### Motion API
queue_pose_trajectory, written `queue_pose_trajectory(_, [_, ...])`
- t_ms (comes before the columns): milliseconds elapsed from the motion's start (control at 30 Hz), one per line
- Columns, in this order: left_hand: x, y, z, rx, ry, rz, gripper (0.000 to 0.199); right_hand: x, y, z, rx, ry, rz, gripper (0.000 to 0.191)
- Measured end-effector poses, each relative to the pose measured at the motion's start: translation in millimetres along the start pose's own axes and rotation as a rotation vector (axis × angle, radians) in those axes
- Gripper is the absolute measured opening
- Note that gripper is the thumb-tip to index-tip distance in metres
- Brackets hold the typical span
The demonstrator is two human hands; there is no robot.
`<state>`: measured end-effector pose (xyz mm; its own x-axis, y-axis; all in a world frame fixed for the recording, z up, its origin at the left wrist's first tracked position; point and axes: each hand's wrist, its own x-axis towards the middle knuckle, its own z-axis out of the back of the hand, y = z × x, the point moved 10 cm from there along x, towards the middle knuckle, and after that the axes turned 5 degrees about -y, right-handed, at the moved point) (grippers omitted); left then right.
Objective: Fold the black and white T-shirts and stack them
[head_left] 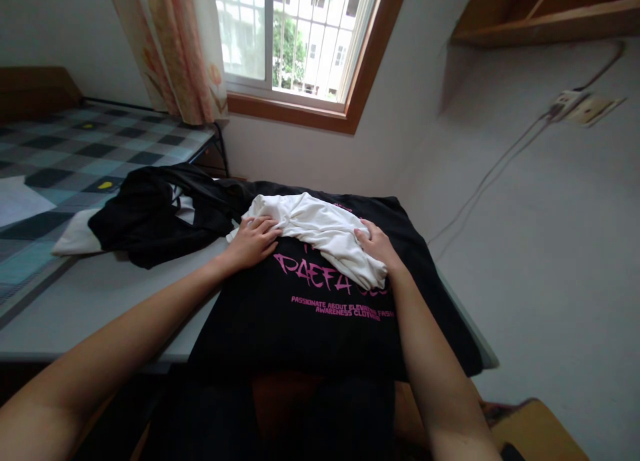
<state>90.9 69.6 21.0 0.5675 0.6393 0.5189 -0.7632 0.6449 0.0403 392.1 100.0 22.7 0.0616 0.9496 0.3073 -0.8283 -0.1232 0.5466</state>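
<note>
A bunched white garment (pixel 317 226), its kind unclear in the folds, lies across a black cloth (pixel 310 344) printed with pink lettering. My left hand (pixel 254 240) rests on the garment's left end, fingers lying over the fabric and thumb apart on the black cloth. At the right end, my right hand (pixel 377 246) curls its fingers over the garment's edge; the fabric under its palm is hidden. Left of my left hand, a crumpled black garment (pixel 150 214) with a white patch lies in a heap.
The black cloth covers part of a pale table (pixel 135 314). A checked bed surface (pixel 125 138) adjoins at the left, with a white sheet (pixel 23 201) on it. Behind are a curtain (pixel 175 54) and window (pixel 300 41). Cables hang from a socket (pixel 570 104) on the right wall.
</note>
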Motion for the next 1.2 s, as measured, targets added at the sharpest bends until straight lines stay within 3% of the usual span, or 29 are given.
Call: queue_pose_trajectory(1200, [-0.6, 2.9, -2.4, -0.02, 0.011, 0.023, 0.03, 2.4, -2.7, -1.0, 0.021, -0.017, 0.017, 0.051])
